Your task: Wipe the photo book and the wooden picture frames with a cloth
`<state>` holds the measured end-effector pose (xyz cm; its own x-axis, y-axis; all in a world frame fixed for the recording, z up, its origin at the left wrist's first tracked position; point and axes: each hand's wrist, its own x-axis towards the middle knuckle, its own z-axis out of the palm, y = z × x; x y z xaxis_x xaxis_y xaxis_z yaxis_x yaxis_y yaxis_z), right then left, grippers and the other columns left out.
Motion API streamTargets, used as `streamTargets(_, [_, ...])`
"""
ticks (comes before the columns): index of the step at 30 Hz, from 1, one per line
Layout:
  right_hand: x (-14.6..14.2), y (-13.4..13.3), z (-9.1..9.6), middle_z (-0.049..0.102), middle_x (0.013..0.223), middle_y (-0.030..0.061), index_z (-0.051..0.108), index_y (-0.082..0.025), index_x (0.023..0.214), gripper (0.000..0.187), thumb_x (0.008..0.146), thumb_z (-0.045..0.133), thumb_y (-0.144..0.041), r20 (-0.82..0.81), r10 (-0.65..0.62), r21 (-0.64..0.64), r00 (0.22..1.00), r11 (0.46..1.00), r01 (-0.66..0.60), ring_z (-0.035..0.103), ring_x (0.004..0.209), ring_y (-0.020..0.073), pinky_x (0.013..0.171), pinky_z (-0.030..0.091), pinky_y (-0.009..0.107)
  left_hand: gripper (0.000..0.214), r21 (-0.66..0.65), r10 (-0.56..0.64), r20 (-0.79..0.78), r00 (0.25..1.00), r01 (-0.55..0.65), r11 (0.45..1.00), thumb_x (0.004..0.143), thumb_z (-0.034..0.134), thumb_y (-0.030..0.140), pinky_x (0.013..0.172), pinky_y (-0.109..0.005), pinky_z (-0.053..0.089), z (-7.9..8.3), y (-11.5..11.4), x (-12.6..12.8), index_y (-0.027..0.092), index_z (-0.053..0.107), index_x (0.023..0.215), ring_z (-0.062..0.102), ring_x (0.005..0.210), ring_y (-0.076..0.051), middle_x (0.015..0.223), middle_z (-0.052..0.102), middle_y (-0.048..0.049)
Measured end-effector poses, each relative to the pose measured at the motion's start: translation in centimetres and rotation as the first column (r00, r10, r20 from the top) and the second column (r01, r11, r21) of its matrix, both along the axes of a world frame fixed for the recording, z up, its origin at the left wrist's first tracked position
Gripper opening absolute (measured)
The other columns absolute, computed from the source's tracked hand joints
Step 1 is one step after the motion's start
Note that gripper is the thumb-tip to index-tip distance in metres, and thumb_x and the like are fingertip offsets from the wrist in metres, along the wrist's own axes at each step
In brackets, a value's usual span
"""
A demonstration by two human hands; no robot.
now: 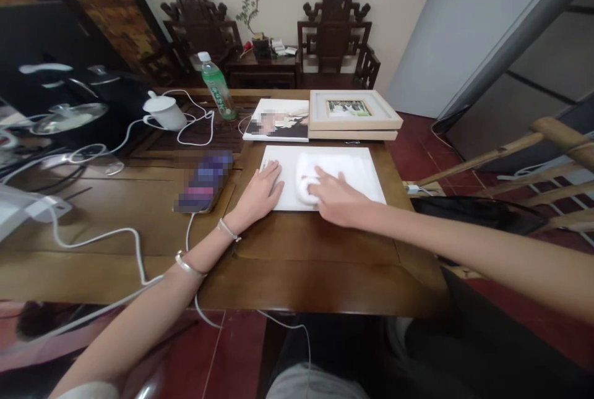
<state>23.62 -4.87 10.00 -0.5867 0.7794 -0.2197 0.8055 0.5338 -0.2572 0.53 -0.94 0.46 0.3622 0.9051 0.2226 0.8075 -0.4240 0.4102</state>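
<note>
A flat white rectangular panel (pixel 288 164) lies on the wooden table in front of me. My left hand (pixel 260 193) rests on its left edge with the fingers stretched out, holding nothing. On the panel's middle, my right hand (pixel 338 198) presses on a bunched white cloth (pixel 304 184), its fingers curled over the folds. Cloth and panel are nearly the same white, so the cloth's far edge is hard to make out. Just behind the panel are a photo print panel (pixel 276 122) and stacked light wood picture frames (pixel 356 119).
Left of my hands lies a phone (pixel 204 182) with its cable. A green-labelled bottle (pixel 217 86), a lidded white cup (pixel 166 111) and loose white cables (pixel 134 235) are farther left. A wooden chair (pixel 524 170) stands beyond the table's right edge.
</note>
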Motion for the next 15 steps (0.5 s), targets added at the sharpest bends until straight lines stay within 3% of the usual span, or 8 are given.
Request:
streamTargets(2, [0.4,-2.6,0.2,0.05,0.161,0.0207,0.069,-0.015,0.108,0.045,0.08,0.041,0.006,-0.014,0.048,-0.047,0.999,0.998,-0.049,0.015,0.164,0.0387,0.121,0.025,0.078,0.052,0.011,0.002,0.003,1.0,-0.002,1.0,0.103,0.039,0.03,0.127,-0.063,0.031,0.0,0.0,0.1,0.011,0.051,0.15,0.037,0.158,-0.035,0.164,0.047,-0.0207])
streamTargets(7, [0.9,-6.3,1.4,0.046,0.166,0.0129,0.068,-0.019,0.103,0.046,0.075,0.043,0.006,-0.029,0.132,-0.166,0.991,0.977,-0.135,0.018,0.163,0.0386,0.117,0.032,0.08,0.051,0.019,0.002,0.003,1.0,-0.002,1.0,0.103,0.039,0.028,0.127,-0.063,0.031,0.0,-0.1,0.2,0.009,0.052,0.149,0.037,0.158,-0.036,0.163,0.047,-0.0218])
streamTargets(11, [1.1,-5.7,1.8,0.064,0.146,0.0216,0.068,-0.017,0.097,0.036,0.079,0.044,0.003,-0.029,0.109,-0.164,0.994,0.98,-0.112,0.035,0.157,0.0396,0.116,0.039,0.071,0.051,0.023,0.001,0.009,1.0,-0.001,1.0,0.103,0.039,0.029,0.127,-0.062,0.031,0.0,-0.1,0.2,0.01,0.052,0.148,0.038,0.157,-0.035,0.163,0.048,-0.0214])
streamTargets(15, [1.5,-2.6,1.4,0.067,0.136,0.0244,0.067,-0.016,0.094,0.029,0.082,0.045,-0.001,-0.056,0.057,-0.077,0.997,0.995,-0.062,0.056,0.138,0.0376,0.103,0.05,0.05,0.053,0.021,-0.001,0.002,1.0,0.001,1.0,0.103,0.037,0.03,0.127,-0.063,0.031,0.0,0.0,0.2,0.007,0.051,0.149,0.038,0.157,-0.036,0.163,0.047,-0.023])
